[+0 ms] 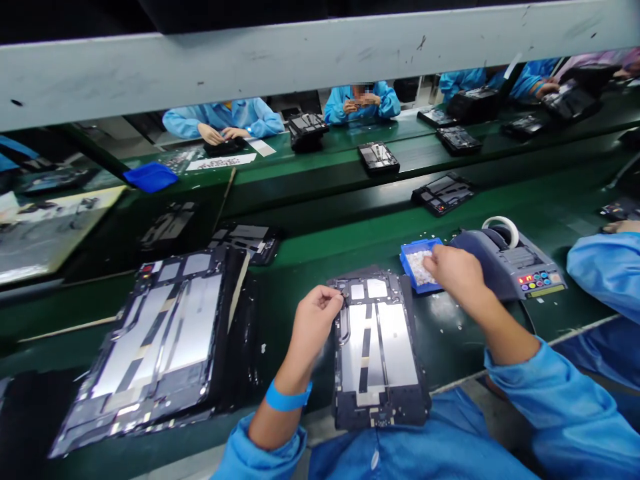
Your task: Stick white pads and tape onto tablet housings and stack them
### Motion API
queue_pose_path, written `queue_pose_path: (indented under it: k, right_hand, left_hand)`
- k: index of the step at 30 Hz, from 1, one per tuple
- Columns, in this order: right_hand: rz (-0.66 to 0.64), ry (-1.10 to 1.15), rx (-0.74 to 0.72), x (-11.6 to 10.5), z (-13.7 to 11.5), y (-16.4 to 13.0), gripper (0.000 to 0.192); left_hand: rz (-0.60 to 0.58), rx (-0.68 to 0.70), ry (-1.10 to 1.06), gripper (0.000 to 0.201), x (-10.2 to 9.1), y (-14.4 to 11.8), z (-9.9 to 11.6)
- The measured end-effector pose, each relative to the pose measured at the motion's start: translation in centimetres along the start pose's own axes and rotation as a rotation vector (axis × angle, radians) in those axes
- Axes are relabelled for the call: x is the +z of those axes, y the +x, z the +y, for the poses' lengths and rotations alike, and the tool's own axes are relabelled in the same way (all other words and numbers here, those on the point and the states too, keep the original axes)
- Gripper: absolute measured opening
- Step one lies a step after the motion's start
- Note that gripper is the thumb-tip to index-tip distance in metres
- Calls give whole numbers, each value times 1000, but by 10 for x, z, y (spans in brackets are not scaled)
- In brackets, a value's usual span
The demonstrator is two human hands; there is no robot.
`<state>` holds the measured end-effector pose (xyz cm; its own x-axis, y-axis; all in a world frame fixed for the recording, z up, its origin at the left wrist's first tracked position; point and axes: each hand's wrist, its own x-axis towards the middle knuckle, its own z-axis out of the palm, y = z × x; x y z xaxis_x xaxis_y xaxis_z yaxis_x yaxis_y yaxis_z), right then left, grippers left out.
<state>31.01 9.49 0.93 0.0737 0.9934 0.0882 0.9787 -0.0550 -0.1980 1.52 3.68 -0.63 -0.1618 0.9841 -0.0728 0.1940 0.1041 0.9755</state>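
bench: green top [320, 235], running across below a scuffed white beam [300, 63]; co-workers in blue sleeves [265, 119] sit along the far side.
tablet: an opened tablet [380, 347] lies right in front of the wearer, flat, inner side up, near end by the lap.
tablet's long axis: straight away from the wearer, far end leaning slightly left.
tablet's ends: two pale patches at the far end, dark board at the near end, silver panels and a dark strip lengthwise between.
left hand: thumb and forefinger closed together in a pinch at the tablet's far left corner [319, 317]; whether they grip some small part cannot be told. blue band [289, 398] on the wrist.
right hand: fingers bent down into the tray [456, 272]; cannot tell whether they are closed on anything.
tray: blue [426, 288], just beyond the tablet's far right corner, holding white bits [417, 260].
dispenser: grey [525, 263], just right of the tray, a white roll [509, 230] on top.
dispenser panel: lit red digits above coloured buttons; too small to read surely.
pile: more opened units at left [155, 340], long axis slanting, far end to the right; red mark at the top one's far left corner.
beyond the tray: another unit [443, 193], long axis mostly crosswise.
sheet: white [223, 162], across the bench, its dark marks unreadable.
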Motion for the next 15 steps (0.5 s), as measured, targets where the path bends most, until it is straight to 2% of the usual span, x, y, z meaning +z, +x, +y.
queue_pose_path:
  k: [1,3,5,7,9,12,15]
  right_hand:
    - [-13,-51,33,-2,10,2,22]
    - [-7,-2,-48,-1,9,-2,17]
    - [11,184,-244,5,-19,-16,13]
    - [-21,361,-434,14,-61,-32,15]
    - [-54,429,-538,22,-100,-44,17]
    - [-81,410,-548,31,-130,-52,18]
    - [-66,371,-513,36,-136,-53,17]
  left_hand:
    - [2,-18,-34,11,-1,2,-1]
    - [7,-52,-86,10,-2,3,-3]
    - [16,-77,-116,12,-1,3,-6]
    - [25,-83,-116,13,-1,1,-8]
    - [36,-63,-101,16,-1,-1,-10]
    - [64,-25,-75,18,0,-6,-12]
    - [90,1,-23,17,1,-10,-12]
